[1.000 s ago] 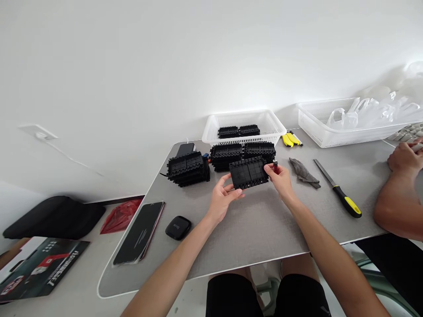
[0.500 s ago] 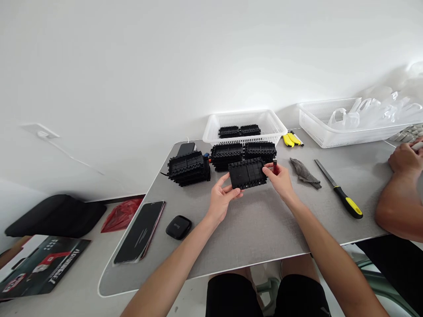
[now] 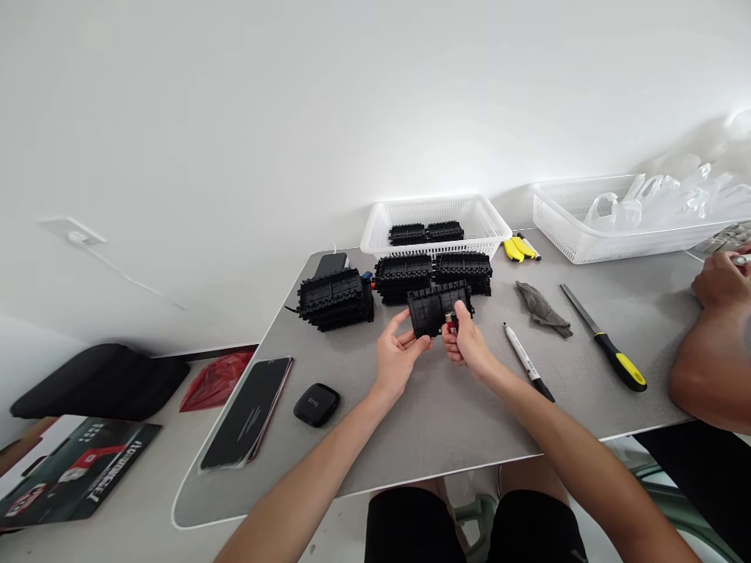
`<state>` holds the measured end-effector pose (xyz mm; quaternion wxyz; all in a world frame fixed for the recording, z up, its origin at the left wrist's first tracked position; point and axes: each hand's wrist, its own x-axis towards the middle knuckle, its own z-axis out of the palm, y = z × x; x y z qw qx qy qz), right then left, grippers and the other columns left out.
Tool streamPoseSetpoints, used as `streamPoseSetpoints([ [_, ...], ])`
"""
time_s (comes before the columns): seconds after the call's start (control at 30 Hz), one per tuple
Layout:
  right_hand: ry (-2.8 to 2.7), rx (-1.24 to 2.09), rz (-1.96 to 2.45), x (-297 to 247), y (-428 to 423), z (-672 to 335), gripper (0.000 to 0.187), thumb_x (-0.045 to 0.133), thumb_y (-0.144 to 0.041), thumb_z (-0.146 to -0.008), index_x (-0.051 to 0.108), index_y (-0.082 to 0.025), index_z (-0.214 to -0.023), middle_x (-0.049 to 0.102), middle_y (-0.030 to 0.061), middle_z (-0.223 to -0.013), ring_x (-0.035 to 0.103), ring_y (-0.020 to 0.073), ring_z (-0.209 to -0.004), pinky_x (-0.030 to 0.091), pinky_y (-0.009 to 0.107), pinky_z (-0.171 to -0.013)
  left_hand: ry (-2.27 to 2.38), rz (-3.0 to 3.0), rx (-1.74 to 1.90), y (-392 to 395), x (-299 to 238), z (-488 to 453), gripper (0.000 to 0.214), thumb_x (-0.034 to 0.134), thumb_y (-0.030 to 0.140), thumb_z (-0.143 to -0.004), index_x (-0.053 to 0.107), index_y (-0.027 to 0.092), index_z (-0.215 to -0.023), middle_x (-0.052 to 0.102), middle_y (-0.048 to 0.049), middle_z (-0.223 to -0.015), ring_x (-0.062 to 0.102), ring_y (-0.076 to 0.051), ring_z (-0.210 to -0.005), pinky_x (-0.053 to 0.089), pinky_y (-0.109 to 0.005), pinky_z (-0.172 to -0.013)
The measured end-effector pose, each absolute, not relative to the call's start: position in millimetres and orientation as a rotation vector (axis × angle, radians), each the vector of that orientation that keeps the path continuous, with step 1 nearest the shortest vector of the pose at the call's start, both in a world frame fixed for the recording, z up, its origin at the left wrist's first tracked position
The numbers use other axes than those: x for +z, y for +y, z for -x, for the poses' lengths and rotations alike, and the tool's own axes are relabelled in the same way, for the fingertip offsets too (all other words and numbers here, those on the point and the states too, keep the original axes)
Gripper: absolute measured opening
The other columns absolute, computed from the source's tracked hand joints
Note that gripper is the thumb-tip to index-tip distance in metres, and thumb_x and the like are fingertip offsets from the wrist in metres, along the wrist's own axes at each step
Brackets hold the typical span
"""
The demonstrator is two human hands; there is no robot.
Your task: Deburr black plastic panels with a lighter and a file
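A flat black plastic part [image 3: 427, 310] with toothed edges is tilted up above the table, gripped at its lower left corner by my left hand [image 3: 399, 349]. My right hand [image 3: 466, 338] is closed around a small red lighter [image 3: 450, 324], thumb on top, close against the part's right side. No flame can be made out. Behind them stand stacks of similar black parts: one at the left [image 3: 334, 297], one in the middle [image 3: 404, 275] and one at the right [image 3: 465, 270]. A white marker [image 3: 528, 360] lies beside my right forearm.
A white basket [image 3: 498, 231] holds more black parts; another basket [image 3: 578, 250] holds plastic bags. To the right lie a grey cloth [image 3: 543, 307], a file [image 3: 616, 356] and a co-worker's arm [image 3: 713, 344]. A phone [image 3: 249, 414] and a black case [image 3: 317, 404] sit left.
My right hand has moved from the part's right edge toward its lower front, bringing the lighter upright against it. The marker, hidden before, now shows. My left hand keeps its hold.
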<state>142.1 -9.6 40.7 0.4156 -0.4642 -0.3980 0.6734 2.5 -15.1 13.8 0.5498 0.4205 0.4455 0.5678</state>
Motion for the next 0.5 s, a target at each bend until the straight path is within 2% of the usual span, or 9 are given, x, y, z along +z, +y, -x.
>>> streamPoseSetpoints([
  [0.13, -0.966, 1.825, 1.216, 45.0, -12.2, -135.0, 0.057, 0.023, -0.067, -0.091, 0.027, -0.022, -0.055, 0.019, -0.0076, -0.046, 0.010, 0.0061, -0.039, 0.007, 0.022, -0.038, 1.051, -1.035, 1.343, -17.4, 14.6, -5.6, 0.071, 0.083, 0.029, -0.062, 0.052, 0.019, -0.125, 0.075, -0.0078, -0.093, 0.073, -0.026, -0.088, 0.056, -0.044, -0.088],
  [0.3, -0.928, 1.925, 1.176, 51.8, -11.8, -135.1, 0.051, 0.022, -0.056, -0.093, 0.025, -0.022, -0.054, 0.018, -0.0074, -0.045, 0.008, 0.0064, -0.039, 0.006, 0.022, -0.038, 1.061, -1.076, 1.318, -19.8, 14.4, -8.6, 0.068, 0.083, 0.031, -0.063, 0.054, 0.019, -0.123, 0.075, -0.0071, -0.088, 0.073, -0.027, -0.087, 0.055, -0.044, -0.089],
  [0.5, -0.954, 1.962, 1.188, 55.7, -9.9, -135.5, 0.047, 0.023, -0.052, -0.092, 0.026, -0.023, -0.055, 0.019, -0.0071, -0.045, 0.009, 0.0066, -0.039, 0.008, 0.021, -0.037, 1.093, -1.107, 1.315, -21.8, 15.8, -10.4, 0.064, 0.083, 0.033, -0.063, 0.056, 0.019, -0.120, 0.075, -0.0068, -0.085, 0.073, -0.026, -0.084, 0.056, -0.042, -0.084],
])
